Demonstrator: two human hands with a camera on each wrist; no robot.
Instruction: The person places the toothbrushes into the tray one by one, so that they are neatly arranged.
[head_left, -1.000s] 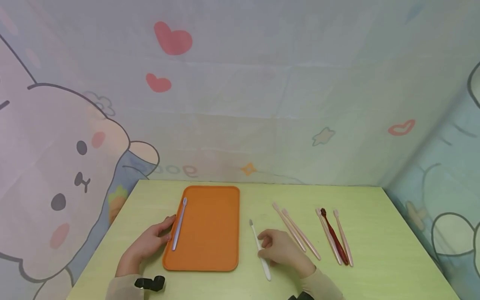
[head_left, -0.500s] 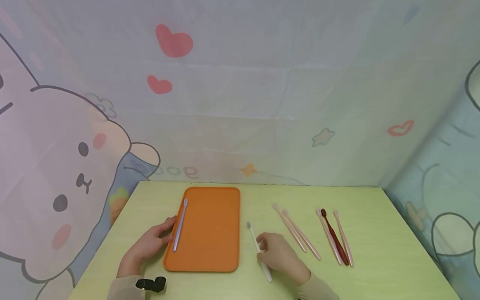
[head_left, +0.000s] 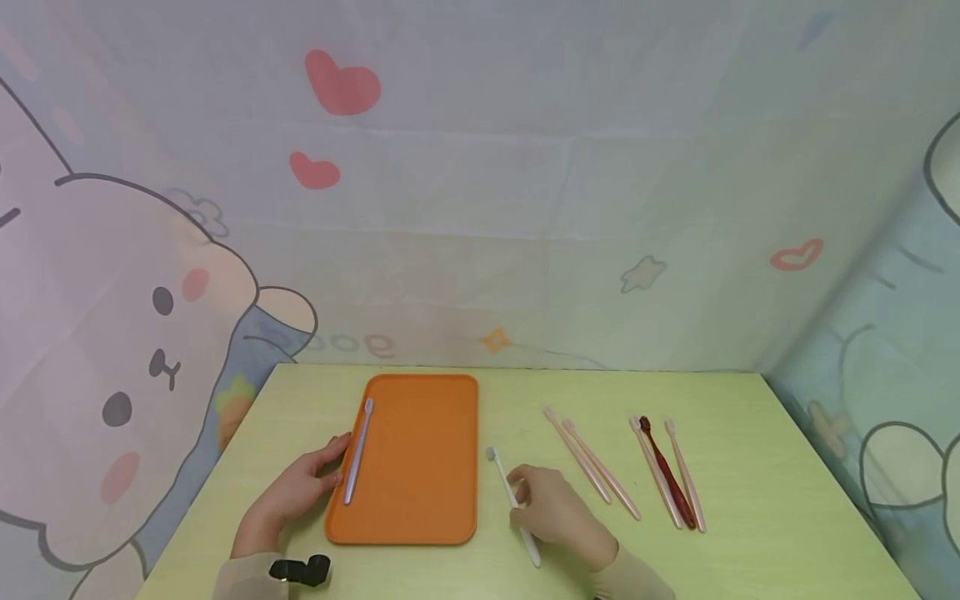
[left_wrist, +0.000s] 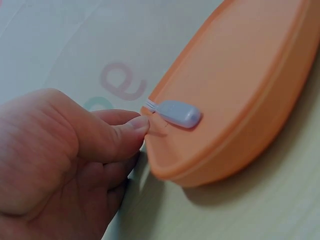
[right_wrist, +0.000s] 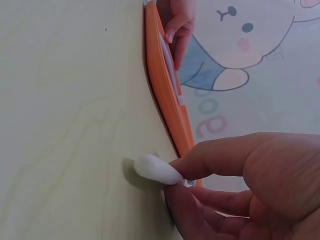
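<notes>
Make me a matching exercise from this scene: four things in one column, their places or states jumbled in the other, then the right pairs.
1. lavender toothbrush
2. white toothbrush
3. dark red toothbrush
4. left hand

A. has a pink toothbrush on either side
B. has its thumb at the tray's rim
C. lies on the orange tray
D. pinched by the right hand

Pairs: 1-C, 2-D, 3-A, 4-B

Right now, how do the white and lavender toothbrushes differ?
Hold: the right hand pinches the white toothbrush; the lavender toothbrush lies on the orange tray.
Tilt, head view: the white toothbrush slants up-left; the lavender toothbrush slants up-right.
Shared: both heads point toward the far edge of the table.
</notes>
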